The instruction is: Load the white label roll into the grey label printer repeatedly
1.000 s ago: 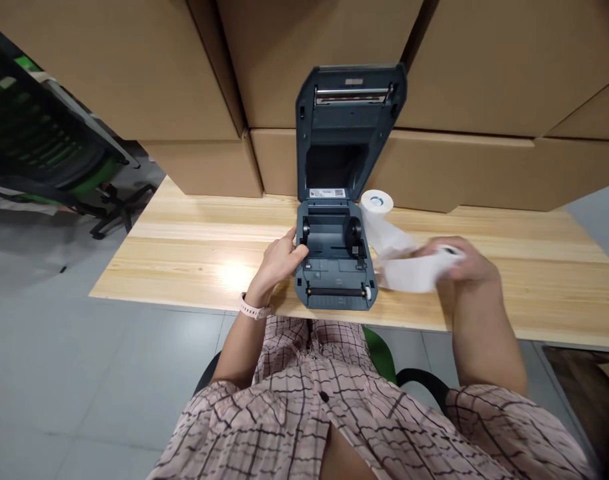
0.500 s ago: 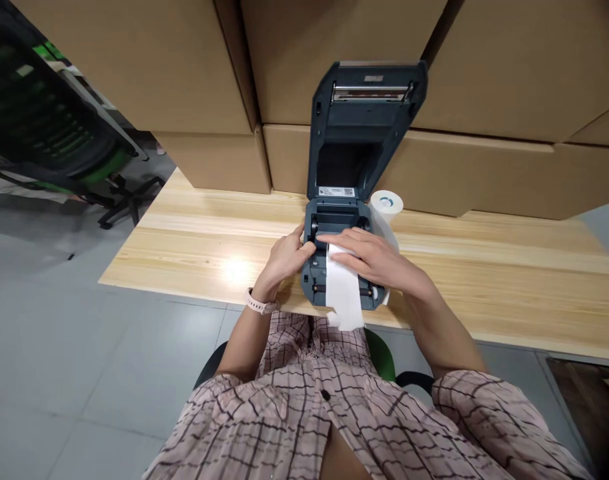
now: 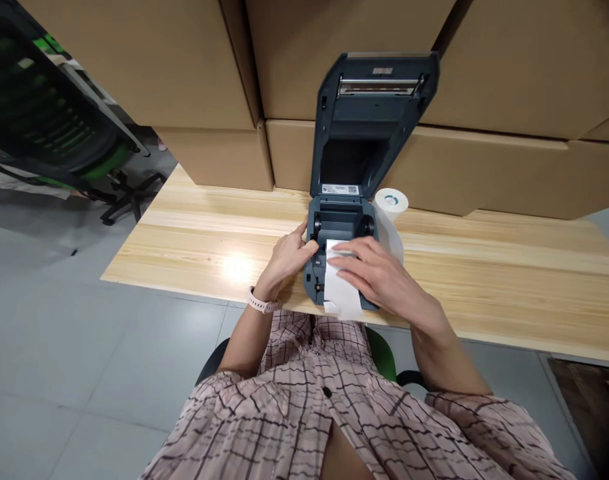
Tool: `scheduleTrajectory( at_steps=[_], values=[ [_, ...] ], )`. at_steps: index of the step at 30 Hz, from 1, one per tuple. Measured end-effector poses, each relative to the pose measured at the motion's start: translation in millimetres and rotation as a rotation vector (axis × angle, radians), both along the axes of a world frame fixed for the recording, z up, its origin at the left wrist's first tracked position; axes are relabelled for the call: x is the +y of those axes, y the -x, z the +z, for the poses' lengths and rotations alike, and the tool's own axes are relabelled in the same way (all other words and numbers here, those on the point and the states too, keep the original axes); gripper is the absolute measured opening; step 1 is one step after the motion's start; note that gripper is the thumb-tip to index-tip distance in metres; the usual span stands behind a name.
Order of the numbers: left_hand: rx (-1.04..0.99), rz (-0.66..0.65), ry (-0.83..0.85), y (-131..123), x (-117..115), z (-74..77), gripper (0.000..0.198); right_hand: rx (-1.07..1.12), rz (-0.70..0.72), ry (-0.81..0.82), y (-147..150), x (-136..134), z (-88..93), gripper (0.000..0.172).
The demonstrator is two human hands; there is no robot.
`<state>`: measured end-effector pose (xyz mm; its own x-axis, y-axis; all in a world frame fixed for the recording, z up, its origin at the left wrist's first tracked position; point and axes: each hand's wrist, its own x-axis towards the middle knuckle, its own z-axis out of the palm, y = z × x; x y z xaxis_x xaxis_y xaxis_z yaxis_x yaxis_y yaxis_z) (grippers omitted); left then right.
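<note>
A dark grey label printer (image 3: pixel 334 227) stands on the wooden table (image 3: pixel 484 280) with its lid (image 3: pixel 377 120) swung up. My left hand (image 3: pixel 287 257) grips the printer's left side, thumb on its top edge. My right hand (image 3: pixel 379 273) lies over the open bay, fingers pressed on a white paper roll (image 3: pixel 337 248) seated inside. A loose paper strip (image 3: pixel 341 297) hangs from the roll over the printer's front edge. A second white roll (image 3: pixel 391 203) stands upright just right of the printer.
Large cardboard boxes (image 3: pixel 484 167) are stacked along the table's far side behind the printer. A black and green office chair (image 3: pixel 59 133) stands on the grey floor at the left. My checked shirt (image 3: pixel 309 413) fills the bottom.
My right hand carried the paper roll from the table's right side into the printer bay and now presses it down. The loose strip shifted slightly back. My left hand stayed on the printer.
</note>
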<state>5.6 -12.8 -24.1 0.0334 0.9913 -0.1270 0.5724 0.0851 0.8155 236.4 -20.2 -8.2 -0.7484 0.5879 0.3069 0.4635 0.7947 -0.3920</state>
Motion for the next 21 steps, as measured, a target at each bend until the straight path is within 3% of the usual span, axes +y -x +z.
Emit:
scheduleTrajectory(
  at_steps=[3,7,9,15,21],
  values=[
    [-0.026,0.009,0.001,-0.3,-1.1,1.2,0.067,-0.032,0.006,0.023,-10.4,-14.6,-5.8,0.043],
    [-0.067,0.025,-0.003,0.2,-1.6,-1.8,0.071,-0.078,0.103,0.004,-25.3,-25.5,-13.1,0.104],
    [-0.085,0.033,-0.007,0.1,-1.7,-4.1,0.072,-0.091,0.129,-0.014,-27.2,-28.6,-15.9,0.115],
    [-0.140,0.065,-0.018,-2.0,-4.0,-8.8,0.066,0.004,-0.024,-0.090,-12.7,-40.2,-29.7,0.068],
    [-0.099,0.079,0.002,-2.4,-5.7,-7.9,0.060,0.185,-0.040,-0.086,-11.0,-43.0,-38.7,0.049]
  ],
)
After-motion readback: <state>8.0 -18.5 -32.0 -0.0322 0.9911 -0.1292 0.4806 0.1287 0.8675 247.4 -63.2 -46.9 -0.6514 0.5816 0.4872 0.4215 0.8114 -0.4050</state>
